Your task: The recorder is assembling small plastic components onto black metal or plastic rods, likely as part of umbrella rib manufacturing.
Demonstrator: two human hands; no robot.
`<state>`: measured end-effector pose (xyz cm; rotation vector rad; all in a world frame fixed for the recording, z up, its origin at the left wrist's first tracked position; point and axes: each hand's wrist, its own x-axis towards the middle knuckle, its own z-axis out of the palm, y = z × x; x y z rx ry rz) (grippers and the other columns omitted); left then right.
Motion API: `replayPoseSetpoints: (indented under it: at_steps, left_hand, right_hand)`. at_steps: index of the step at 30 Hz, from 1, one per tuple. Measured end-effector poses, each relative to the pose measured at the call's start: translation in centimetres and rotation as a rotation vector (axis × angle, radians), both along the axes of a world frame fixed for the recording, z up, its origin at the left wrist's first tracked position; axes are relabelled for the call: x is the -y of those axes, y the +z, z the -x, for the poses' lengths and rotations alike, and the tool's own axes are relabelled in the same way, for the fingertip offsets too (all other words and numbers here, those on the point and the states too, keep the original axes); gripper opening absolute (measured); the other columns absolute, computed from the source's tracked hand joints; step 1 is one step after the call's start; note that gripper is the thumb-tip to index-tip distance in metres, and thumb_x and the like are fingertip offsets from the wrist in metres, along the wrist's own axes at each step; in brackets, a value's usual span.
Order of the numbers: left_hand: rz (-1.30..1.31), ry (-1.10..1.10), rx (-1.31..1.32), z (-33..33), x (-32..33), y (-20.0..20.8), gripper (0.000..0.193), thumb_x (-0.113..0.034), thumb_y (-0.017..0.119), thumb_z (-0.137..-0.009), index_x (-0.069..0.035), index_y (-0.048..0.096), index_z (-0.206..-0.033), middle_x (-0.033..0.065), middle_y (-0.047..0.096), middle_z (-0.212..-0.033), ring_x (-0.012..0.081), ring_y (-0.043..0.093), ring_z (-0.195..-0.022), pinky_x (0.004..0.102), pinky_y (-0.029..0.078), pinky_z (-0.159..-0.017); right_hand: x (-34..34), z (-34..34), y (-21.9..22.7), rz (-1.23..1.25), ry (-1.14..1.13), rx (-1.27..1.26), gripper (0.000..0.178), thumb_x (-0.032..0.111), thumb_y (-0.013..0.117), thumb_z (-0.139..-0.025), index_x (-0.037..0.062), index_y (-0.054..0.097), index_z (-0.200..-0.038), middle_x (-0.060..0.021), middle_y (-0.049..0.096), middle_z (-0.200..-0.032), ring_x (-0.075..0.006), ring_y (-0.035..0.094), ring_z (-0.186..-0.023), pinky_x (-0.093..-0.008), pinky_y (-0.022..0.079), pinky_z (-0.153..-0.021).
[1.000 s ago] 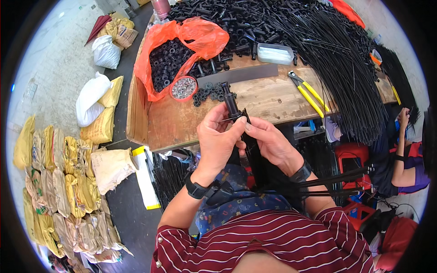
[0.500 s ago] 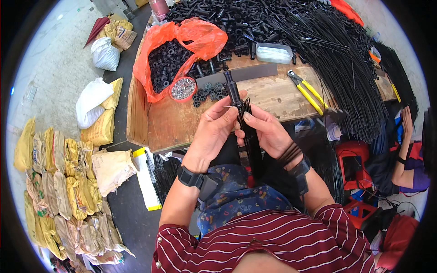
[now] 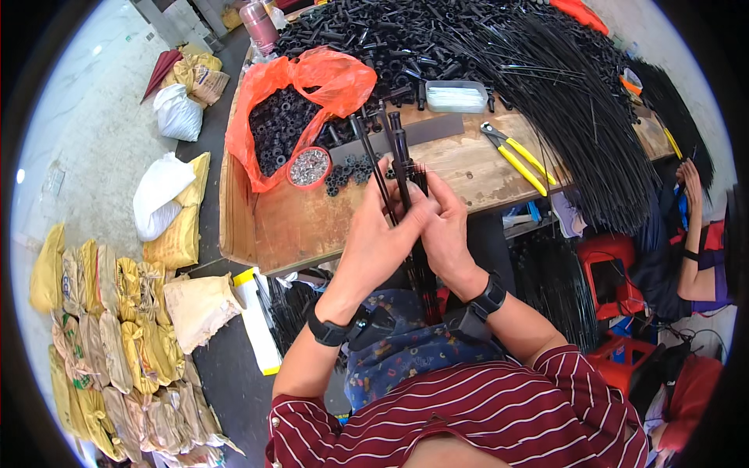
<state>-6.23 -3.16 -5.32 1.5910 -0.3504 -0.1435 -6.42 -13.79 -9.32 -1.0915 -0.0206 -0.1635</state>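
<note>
Above my lap, at the table's front edge, both hands are closed around a black tube (image 3: 399, 140) with thin black rods bunched about it. My left hand (image 3: 382, 238) pinches it from the left, with a few black rods (image 3: 373, 160) standing up past its fingers. My right hand (image 3: 446, 234) grips the same assembly from the right, its fingertips meeting the left thumb. A fine, light wire sticks out to the right at the tube's collar. The bundle's lower ends hang down in front of my patterned apron (image 3: 390, 312). The fingers partly hide the joint.
Beyond my hands lie small dark ringed parts (image 3: 351, 170), a red-rimmed bowl of small metal pieces (image 3: 309, 168) and a red plastic bag (image 3: 331, 78). Yellow-handled nippers (image 3: 519, 160) rest on the wooden table (image 3: 296, 234). Long black rods (image 3: 577, 125) heap at right, near another person's arm (image 3: 690, 234).
My hands have drawn closer together around the tube. Several rods that fanned near my right wrist now stand upright by my left fingers. The view has shifted slightly.
</note>
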Motion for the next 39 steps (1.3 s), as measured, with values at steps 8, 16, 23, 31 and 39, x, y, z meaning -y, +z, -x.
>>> replayPoseSetpoints:
  at_steps: [8, 16, 23, 31, 39]
  left_hand:
    - [0.169, 0.151, -0.061, -1.7, 0.5, 0.1, 0.027, -0.023, 0.048, -0.100, -0.001, 0.058, -0.112, 0.0029, 0.063, -0.097, 0.0098, 0.058, -0.088, 0.0263, 0.046, -0.081]
    - [0.305, 0.031, -0.091, -2.3, -0.7, -0.3, 0.027, -0.025, 0.046, -0.101, -0.002, 0.057, -0.111, 0.0086, 0.066, -0.107, 0.0128, 0.061, -0.095, 0.0272, 0.049, -0.082]
    - [0.193, 0.133, -0.026, -2.2, -0.6, 0.1, 0.033, -0.030, 0.049, -0.100, 0.001, 0.056, -0.111, 0.0122, 0.066, -0.106, 0.0153, 0.061, -0.096, 0.0287, 0.047, -0.086]
    - [0.440, 0.010, -0.094, -3.0, -1.8, 0.6, 0.031, -0.028, 0.050, -0.098, 0.000, 0.058, -0.109, 0.0141, 0.065, -0.107, 0.0186, 0.062, -0.099, 0.0318, 0.048, -0.087]
    - [0.468, -0.027, -0.171, -3.2, -3.3, 0.2, 0.032, -0.028, 0.050, -0.098, 0.001, 0.057, -0.109, 0.0174, 0.063, -0.111, 0.0220, 0.062, -0.101, 0.0350, 0.048, -0.091]
  right_hand:
    - [-0.3, 0.0, 0.3, 0.066, -0.065, 0.121, 0.029, 0.007, 0.058, -0.093, -0.0040, 0.054, -0.120, -0.0027, 0.062, -0.105, -0.0046, 0.055, -0.092, -0.0214, 0.046, -0.078]
    - [1.8, -1.3, 0.1, -0.063, 0.287, 0.007, 0.015, 0.008, 0.058, -0.093, -0.0005, 0.059, -0.106, -0.0004, 0.064, -0.099, -0.0046, 0.057, -0.088, -0.0202, 0.046, -0.077]
    - [-0.1, -1.7, 0.2, 0.107, 0.168, 0.129, 0.016, 0.010, 0.059, -0.094, -0.0012, 0.062, -0.104, 0.0044, 0.061, -0.088, -0.0012, 0.051, -0.075, -0.0185, 0.042, -0.064]
    - [0.7, -2.1, 1.0, 0.316, 0.124, 0.159, 0.017, 0.015, 0.062, -0.092, -0.0006, 0.065, -0.090, 0.0082, 0.055, -0.073, -0.0002, 0.044, -0.068, -0.0196, 0.037, -0.057]
    - [0.8, -3.0, 0.7, 0.295, 0.290, 0.104, 0.017, 0.017, 0.063, -0.092, 0.0004, 0.066, -0.087, 0.0079, 0.055, -0.072, -0.0002, 0.044, -0.065, -0.0198, 0.036, -0.056]
